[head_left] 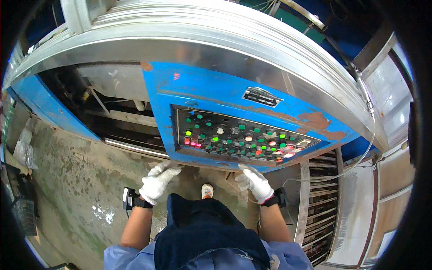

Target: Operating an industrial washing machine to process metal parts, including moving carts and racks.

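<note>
Both of my hands wear white gloves and hold nothing. My left hand (157,183) hovers in front of the lower edge of a blue machine cabinet (162,90), fingers apart. To the right, my right hand (255,182) is also open, its fingers spread toward the cabinet's edge. Between and beyond the hands, a dark control panel (231,120) is set into the cabinet. Rows of green, red and white buttons and knobs cover it, several of them lit. Neither hand appears to touch the panel. Each wrist carries a black strap with a small device.
A metal rail (202,49) runs along the cabinet's top. Left of the panel is an open bay (121,117) with pipes and bars. A slatted metal grate (320,198) stands at right, near a hanging pale cable (366,153). The concrete floor (81,180) looks wet in patches.
</note>
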Available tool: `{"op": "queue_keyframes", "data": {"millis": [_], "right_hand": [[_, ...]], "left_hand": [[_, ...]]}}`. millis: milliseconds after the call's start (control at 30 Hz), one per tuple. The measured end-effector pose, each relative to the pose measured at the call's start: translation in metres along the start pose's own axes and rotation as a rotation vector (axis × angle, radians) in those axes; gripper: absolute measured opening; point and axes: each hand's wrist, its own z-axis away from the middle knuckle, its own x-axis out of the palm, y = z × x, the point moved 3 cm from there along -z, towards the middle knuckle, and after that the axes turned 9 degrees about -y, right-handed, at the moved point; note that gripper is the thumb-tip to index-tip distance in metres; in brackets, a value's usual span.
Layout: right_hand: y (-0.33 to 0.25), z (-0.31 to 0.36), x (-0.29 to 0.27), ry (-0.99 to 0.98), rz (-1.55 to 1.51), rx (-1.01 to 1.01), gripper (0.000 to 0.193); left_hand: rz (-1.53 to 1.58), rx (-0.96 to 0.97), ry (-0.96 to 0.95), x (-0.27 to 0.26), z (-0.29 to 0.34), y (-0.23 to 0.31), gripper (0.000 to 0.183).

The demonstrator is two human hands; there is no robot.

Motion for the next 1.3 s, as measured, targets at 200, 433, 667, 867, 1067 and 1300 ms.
{"op": "queue_keyframes", "data": {"millis": [200,433,667,867,1067,1300], "right_hand": [[0.009,-0.040,-0.026,0.032,-0.200,-0.074,0.035],[0.010,-0.045,-0.090,0.083,-0.301,-0.150,0.022],[-0.033,-0.050,-0.068,-0.170,-0.028,0.027,0.024],[-0.041,-0.075,-0.037,-0.402,-0.008,-0.018,0.034],[-0.007,-0.085,-0.018,-0.412,-0.209,0.037,0.041],[0.035,-0.104,-0.023,-0.547,-0.912,0.189,0.046]], "left_hand": [[-0.117,0.093,-0.007,0.039,-0.035,0.030,0.047],[-0.330,0.180,0.090,0.061,-0.049,0.039,0.041],[-0.323,-0.046,0.027,0.086,-0.069,0.037,0.032],[-0.189,0.041,0.037,0.099,-0.101,0.037,0.034],[-0.636,0.262,-0.079,0.094,-0.103,0.053,0.020],[-0.992,-0.037,-0.238,0.104,-0.099,0.080,0.037]]}}
